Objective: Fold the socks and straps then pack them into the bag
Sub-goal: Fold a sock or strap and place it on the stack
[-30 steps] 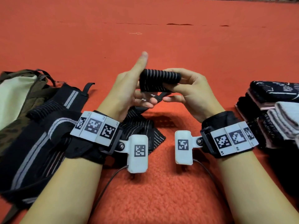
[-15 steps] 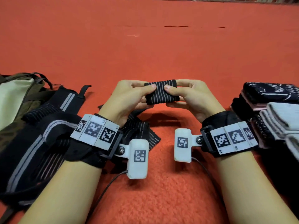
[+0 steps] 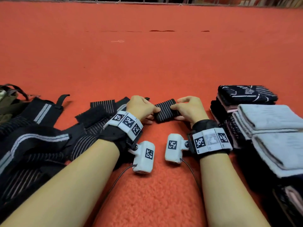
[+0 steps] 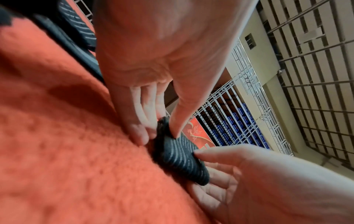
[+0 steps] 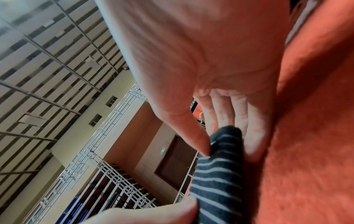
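Both my hands are on the folded strap [image 3: 166, 110], which sits at about 12 o'clock from my wrists, low on the red carpet [image 3: 147, 59]. My left hand [image 3: 141, 107] pinches its 9 o'clock end: in the left wrist view my thumb [image 4: 180, 115] lies on top and my fingertips [image 4: 138, 133] tuck beneath, against the carpet. My right hand [image 3: 188, 108] pinches the 3 o'clock end the same way, thumb [image 5: 191, 128] over the stripes and fingers [image 5: 249, 136] under them, so both hands are closed on it. Half a second ago I held this bundle up off the carpet between my fingertips; now it has come down to the carpet and my hands have dropped with it. A second ago it was higher again, with my left forefinger pointing up. At 9 o'clock the loose straps [image 3: 42, 145] lie in a dark heap, spread wider in view than before. Beyond them, at about 10 o'clock, only a corner of the bag [image 3: 8, 102] shows. At 3 o'clock the stacked socks [image 3: 268, 122] sit just beside my right wrist, where they were earlier.
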A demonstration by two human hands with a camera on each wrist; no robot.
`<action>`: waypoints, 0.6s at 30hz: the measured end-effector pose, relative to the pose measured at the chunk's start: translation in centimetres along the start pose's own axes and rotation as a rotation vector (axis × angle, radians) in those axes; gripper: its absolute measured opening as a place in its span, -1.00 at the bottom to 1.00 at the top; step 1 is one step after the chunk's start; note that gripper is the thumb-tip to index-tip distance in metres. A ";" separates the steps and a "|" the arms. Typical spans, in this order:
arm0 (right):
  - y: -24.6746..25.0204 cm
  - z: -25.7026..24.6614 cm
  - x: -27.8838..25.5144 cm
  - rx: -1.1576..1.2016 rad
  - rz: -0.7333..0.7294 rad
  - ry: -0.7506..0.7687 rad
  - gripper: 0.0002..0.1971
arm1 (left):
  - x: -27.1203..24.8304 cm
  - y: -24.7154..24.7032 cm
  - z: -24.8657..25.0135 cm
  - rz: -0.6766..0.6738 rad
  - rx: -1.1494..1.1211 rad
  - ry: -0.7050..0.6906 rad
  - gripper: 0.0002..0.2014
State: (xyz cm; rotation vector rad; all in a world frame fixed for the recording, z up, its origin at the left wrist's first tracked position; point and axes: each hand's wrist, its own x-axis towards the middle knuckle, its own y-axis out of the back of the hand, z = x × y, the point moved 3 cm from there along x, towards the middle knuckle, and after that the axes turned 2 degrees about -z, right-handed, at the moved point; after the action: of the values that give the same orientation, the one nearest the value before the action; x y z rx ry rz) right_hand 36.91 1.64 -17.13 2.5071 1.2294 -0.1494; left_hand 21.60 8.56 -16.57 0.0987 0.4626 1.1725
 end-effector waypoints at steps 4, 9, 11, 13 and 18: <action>0.0 0.1 0.6 -0.177 0.002 0.017 -0.68 | 0.4 -0.2 -0.2 0.035 0.034 -0.058 -0.72; 0.5 0.2 0.8 -0.329 0.028 0.038 -0.66 | 0.3 -0.8 0.4 0.005 0.134 -0.078 -0.76; 0.3 -0.1 0.3 -0.309 -0.011 0.026 -0.71 | -0.1 -0.5 0.9 -0.074 0.172 -0.050 -0.82; 0.3 -1.0 -0.1 -0.286 0.046 0.077 -0.76 | -0.9 0.5 2.0 -0.122 0.174 -0.045 -0.80; -0.9 -5.6 -3.4 -0.302 0.129 0.378 -0.97 | -4.0 7.0 5.1 -0.121 0.106 -0.134 -0.75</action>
State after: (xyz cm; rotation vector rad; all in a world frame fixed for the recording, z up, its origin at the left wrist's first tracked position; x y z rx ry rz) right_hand 33.77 1.53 -11.28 2.3981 1.1150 0.5249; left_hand 16.32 8.51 -8.57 0.2366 0.4064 1.0153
